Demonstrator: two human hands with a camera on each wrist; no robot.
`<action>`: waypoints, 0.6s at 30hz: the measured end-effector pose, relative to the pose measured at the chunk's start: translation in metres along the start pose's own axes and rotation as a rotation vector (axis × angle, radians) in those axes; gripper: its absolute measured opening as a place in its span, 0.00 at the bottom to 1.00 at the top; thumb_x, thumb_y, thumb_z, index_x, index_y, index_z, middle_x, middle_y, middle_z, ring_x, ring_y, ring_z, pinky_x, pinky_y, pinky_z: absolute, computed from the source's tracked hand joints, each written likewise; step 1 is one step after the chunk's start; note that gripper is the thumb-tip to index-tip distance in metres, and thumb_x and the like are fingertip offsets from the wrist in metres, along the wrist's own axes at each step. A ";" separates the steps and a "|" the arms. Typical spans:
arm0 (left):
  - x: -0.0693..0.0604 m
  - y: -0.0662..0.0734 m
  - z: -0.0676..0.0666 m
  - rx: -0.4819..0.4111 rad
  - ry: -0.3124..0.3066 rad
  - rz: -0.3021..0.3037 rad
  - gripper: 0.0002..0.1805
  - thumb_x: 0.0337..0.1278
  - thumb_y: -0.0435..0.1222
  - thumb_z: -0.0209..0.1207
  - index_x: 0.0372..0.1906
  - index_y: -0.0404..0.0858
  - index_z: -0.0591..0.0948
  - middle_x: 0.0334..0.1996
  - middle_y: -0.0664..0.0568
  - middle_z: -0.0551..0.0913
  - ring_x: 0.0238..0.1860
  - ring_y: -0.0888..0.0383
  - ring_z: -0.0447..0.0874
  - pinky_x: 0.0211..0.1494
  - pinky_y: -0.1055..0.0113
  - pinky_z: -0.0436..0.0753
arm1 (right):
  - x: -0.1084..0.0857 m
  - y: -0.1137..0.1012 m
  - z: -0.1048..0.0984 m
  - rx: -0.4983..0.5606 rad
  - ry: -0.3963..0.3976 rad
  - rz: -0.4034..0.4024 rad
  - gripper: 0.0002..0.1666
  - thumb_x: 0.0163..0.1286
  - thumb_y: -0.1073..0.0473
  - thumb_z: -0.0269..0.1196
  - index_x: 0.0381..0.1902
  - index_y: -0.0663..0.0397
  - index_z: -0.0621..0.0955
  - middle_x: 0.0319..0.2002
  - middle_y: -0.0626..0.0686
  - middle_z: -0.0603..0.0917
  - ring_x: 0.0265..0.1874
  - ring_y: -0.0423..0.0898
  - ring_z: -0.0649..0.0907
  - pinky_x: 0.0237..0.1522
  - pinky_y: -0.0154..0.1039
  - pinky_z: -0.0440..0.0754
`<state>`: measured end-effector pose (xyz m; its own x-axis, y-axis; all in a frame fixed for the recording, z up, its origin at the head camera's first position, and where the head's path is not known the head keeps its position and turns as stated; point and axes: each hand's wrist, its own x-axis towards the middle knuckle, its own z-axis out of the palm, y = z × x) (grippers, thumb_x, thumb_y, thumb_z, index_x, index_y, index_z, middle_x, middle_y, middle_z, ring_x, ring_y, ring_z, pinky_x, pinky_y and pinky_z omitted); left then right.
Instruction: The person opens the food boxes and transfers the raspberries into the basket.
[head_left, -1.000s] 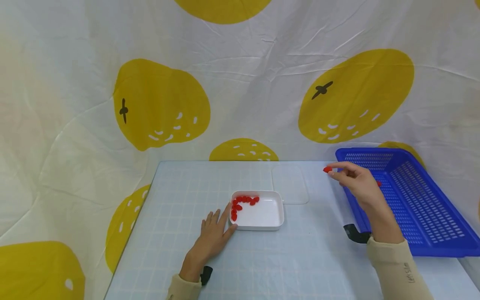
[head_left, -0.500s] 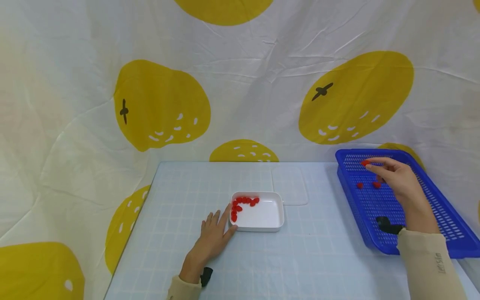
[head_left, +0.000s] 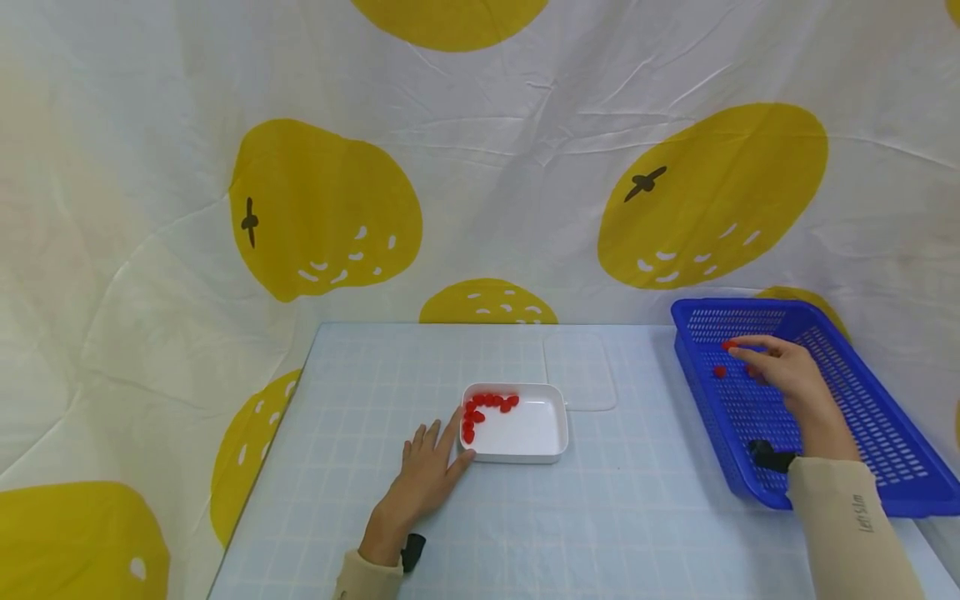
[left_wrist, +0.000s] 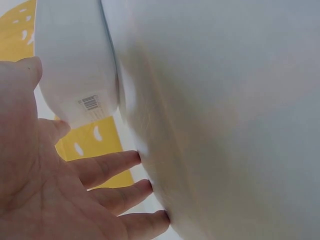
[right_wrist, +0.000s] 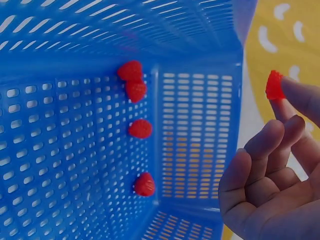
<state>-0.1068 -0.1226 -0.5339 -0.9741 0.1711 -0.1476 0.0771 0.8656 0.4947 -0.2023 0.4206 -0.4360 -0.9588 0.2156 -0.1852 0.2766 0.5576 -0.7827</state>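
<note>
In the head view my right hand (head_left: 791,379) is over the far left part of the blue basket (head_left: 738,457). Its thumb and index finger pinch a red raspberry (head_left: 728,344), seen closer as a bumpy raspberry (right_wrist: 274,85) in the right wrist view. Several loose raspberries (right_wrist: 140,128) lie on the basket floor, two of them touching. My left hand (head_left: 426,477) lies spread on the table, thumb and index finger touching the left side of a shallow white dish (head_left: 536,429). Red raspberries (head_left: 489,400) line the dish's far and left sides. A barcode marks the dish wall (left_wrist: 90,103).
A clear flat lid-like sheet (head_left: 581,371) lies on the pale checked table (head_left: 600,517), behind and right of the dish. Behind the table hangs a white cloth (head_left: 510,208) with yellow fruit prints. The basket's raised perforated walls surround the loose raspberries.
My right hand, pinching the raspberry throughout, has moved right from beside the basket to over it, then slightly down and left. My left hand and the dish have stayed put.
</note>
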 end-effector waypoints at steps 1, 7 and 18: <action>0.000 0.000 0.000 0.000 0.001 0.001 0.45 0.67 0.60 0.54 0.81 0.55 0.49 0.74 0.37 0.60 0.75 0.32 0.49 0.71 0.31 0.48 | 0.000 0.000 0.000 0.012 0.005 -0.005 0.28 0.69 0.40 0.65 0.57 0.52 0.82 0.47 0.48 0.76 0.32 0.39 0.80 0.36 0.37 0.81; -0.001 0.000 0.000 -0.007 0.006 0.010 0.44 0.67 0.60 0.53 0.81 0.54 0.49 0.74 0.37 0.60 0.75 0.32 0.49 0.71 0.31 0.48 | -0.009 -0.016 0.001 0.051 0.057 -0.006 0.34 0.68 0.38 0.65 0.64 0.51 0.78 0.33 0.42 0.77 0.30 0.39 0.81 0.46 0.48 0.78; -0.002 0.000 0.002 -0.007 0.028 0.014 0.44 0.67 0.58 0.55 0.81 0.54 0.49 0.75 0.37 0.60 0.75 0.33 0.48 0.72 0.32 0.48 | -0.046 -0.084 0.026 0.141 0.019 -0.238 0.25 0.70 0.45 0.65 0.61 0.47 0.82 0.26 0.48 0.75 0.29 0.46 0.76 0.27 0.36 0.73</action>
<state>-0.1045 -0.1219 -0.5349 -0.9785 0.1701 -0.1163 0.0897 0.8598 0.5028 -0.1836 0.3425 -0.3772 -0.9939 0.1077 0.0245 0.0301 0.4772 -0.8783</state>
